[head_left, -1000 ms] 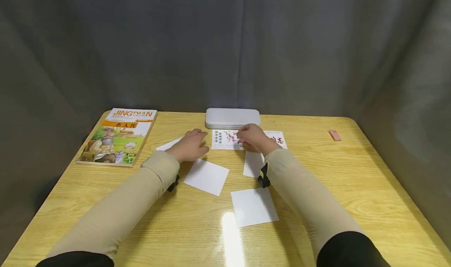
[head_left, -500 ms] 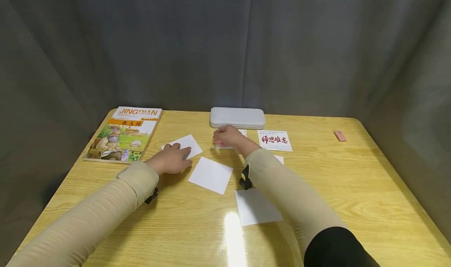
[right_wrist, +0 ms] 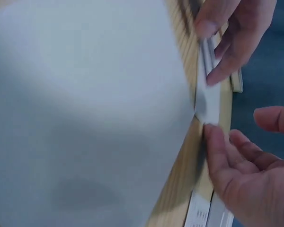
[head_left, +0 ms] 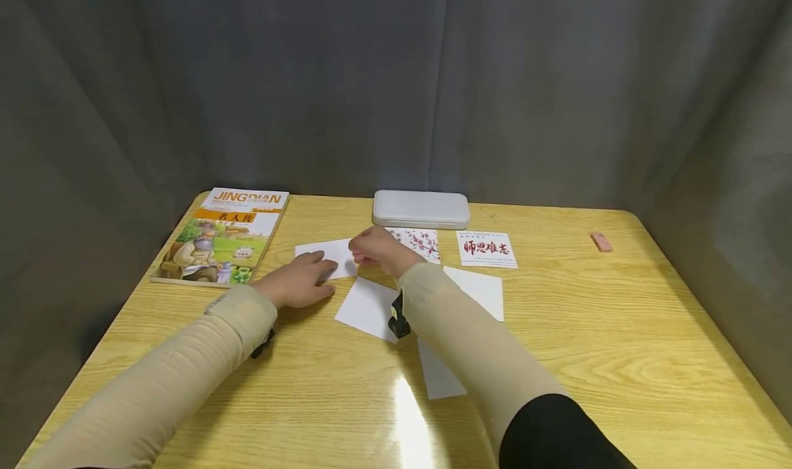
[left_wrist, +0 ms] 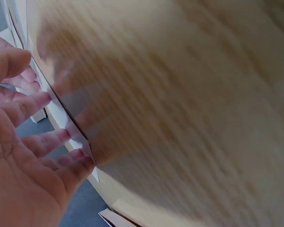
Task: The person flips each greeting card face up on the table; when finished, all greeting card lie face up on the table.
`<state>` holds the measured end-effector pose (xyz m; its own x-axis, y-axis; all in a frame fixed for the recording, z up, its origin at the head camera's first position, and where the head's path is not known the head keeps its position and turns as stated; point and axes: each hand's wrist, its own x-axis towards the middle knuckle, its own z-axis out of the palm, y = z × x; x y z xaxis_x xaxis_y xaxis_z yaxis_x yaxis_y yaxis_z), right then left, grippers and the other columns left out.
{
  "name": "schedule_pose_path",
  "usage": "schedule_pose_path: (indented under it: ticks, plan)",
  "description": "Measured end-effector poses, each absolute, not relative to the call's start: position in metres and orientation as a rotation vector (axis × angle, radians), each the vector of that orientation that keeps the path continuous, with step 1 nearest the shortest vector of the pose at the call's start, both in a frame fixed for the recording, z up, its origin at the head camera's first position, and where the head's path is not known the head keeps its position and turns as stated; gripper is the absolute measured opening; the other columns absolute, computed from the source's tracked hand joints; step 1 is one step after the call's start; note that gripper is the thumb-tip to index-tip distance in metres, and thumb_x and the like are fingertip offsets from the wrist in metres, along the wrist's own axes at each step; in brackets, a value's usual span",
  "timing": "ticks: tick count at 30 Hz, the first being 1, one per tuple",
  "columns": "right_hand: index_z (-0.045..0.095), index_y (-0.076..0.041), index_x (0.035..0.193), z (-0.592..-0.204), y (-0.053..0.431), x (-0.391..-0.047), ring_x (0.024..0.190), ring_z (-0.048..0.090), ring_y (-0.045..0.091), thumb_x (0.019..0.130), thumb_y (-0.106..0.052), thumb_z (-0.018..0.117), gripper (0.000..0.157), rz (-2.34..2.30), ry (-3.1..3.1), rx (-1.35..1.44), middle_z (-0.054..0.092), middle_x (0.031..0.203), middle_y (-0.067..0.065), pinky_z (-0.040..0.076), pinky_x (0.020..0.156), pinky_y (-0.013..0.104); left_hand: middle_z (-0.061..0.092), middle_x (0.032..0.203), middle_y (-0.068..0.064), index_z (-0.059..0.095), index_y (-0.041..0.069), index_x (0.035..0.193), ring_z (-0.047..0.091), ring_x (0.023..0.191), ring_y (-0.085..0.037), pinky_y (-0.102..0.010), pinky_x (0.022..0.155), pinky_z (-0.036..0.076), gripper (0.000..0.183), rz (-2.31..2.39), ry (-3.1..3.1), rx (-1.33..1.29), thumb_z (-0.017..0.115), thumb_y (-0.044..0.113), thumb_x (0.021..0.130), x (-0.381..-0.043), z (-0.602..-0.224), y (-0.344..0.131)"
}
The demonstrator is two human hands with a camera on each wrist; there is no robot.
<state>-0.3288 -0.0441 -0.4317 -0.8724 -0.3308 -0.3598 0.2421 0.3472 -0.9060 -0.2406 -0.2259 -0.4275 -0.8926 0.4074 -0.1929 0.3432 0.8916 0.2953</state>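
White card (head_left: 337, 251): lying on the worktop (head_left: 575, 331) left of centre, right by the book, with both hands at it. Looks about flat, blank face up.
Left grip (head_left: 297, 281): fingers spread and pretty relaxed, not clenched. Fingertips rest on the card's left part and near edge; the left wrist view shows them lined up along it.
Right grip (head_left: 380, 247): fingers loosely bent, thumb clear of them in the right wrist view, so no pinch that I can see. One fingertip is right at the card's right end; can't tell how firmly it touches.
Middle blank card (head_left: 365, 307): just nearer the person, set at an angle, partly covered by the right forearm.
Blossom card (head_left: 419, 242): just right of the right grip, which hides a bit of it.
Red-lettered card (head_left: 487, 249): further right, a gap between it and the blossoms.
Right blank card (head_left: 485, 290): below those two, partly behind the sleeve.
Front blank card (head_left: 439, 373): closest to the person, also half under the sleeve.
White case (head_left: 421, 208): behind the blossom card.
Book (head_left: 225, 238): far left, illustrated cover up.
Pink block (head_left: 601, 242): off alone on the right.
Backdrop: grey curtain (head_left: 309, 84).
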Motion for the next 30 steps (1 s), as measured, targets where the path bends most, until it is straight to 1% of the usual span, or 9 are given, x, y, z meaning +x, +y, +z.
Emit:
schedule_pose_path:
  ticks: [5,8,11,13,16,18,21,26,30]
  plan:
    - [0.064,0.001,0.109,-0.409,-0.046,-0.314,0.073,0.054,0.013,0.097,-0.005,0.06,0.014,-1.562,2.097,-0.002,0.056,0.083,0.003,0.051,0.074,0.026,0.034,0.154,-0.038,0.05,-0.005,0.147,0.03,0.145,-0.052,-0.058,0.12,0.027,0.055,0.418,2.826,0.571,0.056,0.028,0.103,-0.242,-0.428,-0.226]
    - [0.061,0.001,0.112,-0.408,-0.046,-0.315,0.076,0.057,0.014,0.098,-0.005,0.06,0.015,-1.644,2.03,0.03,0.058,0.085,0.004,0.054,0.082,0.029,0.037,0.153,-0.038,0.049,-0.006,0.147,0.033,0.144,-0.051,-0.058,0.119,0.029,0.055,0.448,2.847,0.582,0.056,0.026,0.103,-0.241,-0.428,-0.228]
    - [0.059,0.006,0.118,-0.411,-0.047,-0.316,0.079,0.058,0.016,0.1,-0.001,0.059,0.019,-1.73,1.982,0.049,0.059,0.088,0.006,0.056,0.091,0.033,0.039,0.152,-0.036,0.047,-0.007,0.148,0.036,0.143,-0.05,-0.058,0.118,0.03,0.055,0.503,2.862,0.609,0.056,0.024,0.103,-0.241,-0.429,-0.229]
    - [0.059,0.008,0.118,-0.413,-0.046,-0.316,0.078,0.058,0.016,0.1,0.001,0.059,0.019,-1.756,1.985,0.048,0.058,0.087,0.007,0.056,0.09,0.033,0.04,0.152,-0.035,0.046,-0.007,0.149,0.036,0.143,-0.05,-0.058,0.117,0.031,0.055,0.546,2.864,0.636,0.056,0.023,0.104,-0.241,-0.429,-0.23]
    - [0.061,0.008,0.112,-0.415,-0.044,-0.315,0.076,0.057,0.015,0.1,0.003,0.059,0.013,-1.75,2.015,0.036,0.058,0.085,0.006,0.057,0.082,0.03,0.039,0.153,-0.034,0.046,-0.007,0.149,0.035,0.144,-0.049,-0.059,0.118,0.03,0.054,0.692,2.833,0.63,0.056,0.023,0.105,-0.242,-0.427,-0.232]
    - [0.061,0.006,0.108,-0.415,-0.041,-0.316,0.074,0.056,0.014,0.1,0.003,0.059,0.008,-1.754,2.021,0.025,0.058,0.084,0.006,0.056,0.079,0.029,0.04,0.152,-0.033,0.048,-0.007,0.147,0.037,0.142,-0.049,-0.059,0.116,0.032,0.052,0.839,2.81,0.554,0.056,0.023,0.105,-0.245,-0.424,-0.235]
    - [0.06,0.003,0.104,-0.415,-0.035,-0.317,0.074,0.056,0.014,0.1,0.004,0.058,0.005,-1.8,1.997,0.009,0.057,0.084,0.006,0.054,0.08,0.031,0.039,0.151,-0.033,0.045,-0.009,0.148,0.038,0.14,-0.049,-0.06,0.113,0.036,0.052,1.115,2.753,0.32,0.053,0.022,0.107,-0.249,-0.418,-0.243]
    - [0.059,0.003,0.105,-0.414,-0.025,-0.32,0.075,0.056,0.014,0.101,0.004,0.056,0.005,-1.872,1.965,-0.018,0.057,0.087,0.006,0.053,0.076,0.027,0.031,0.156,-0.033,0.022,-0.011,0.158,0.04,0.139,-0.047,-0.054,0.11,0.041,0.061,1.496,2.5,-0.061,0.042,0.022,0.11,-0.252,-0.412,-0.256]
    - [0.059,0.003,0.106,-0.415,-0.021,-0.323,0.073,0.056,0.013,0.101,0.004,0.057,0.006,-1.881,1.959,-0.026,0.058,0.087,0.006,0.054,0.077,0.027,0.04,0.15,-0.03,0.025,-0.015,0.156,0.048,0.132,-0.039,-0.046,0.109,0.045,0.06,1.645,2.33,-0.175,0.042,0.021,0.111,-0.257,-0.412,-0.252]
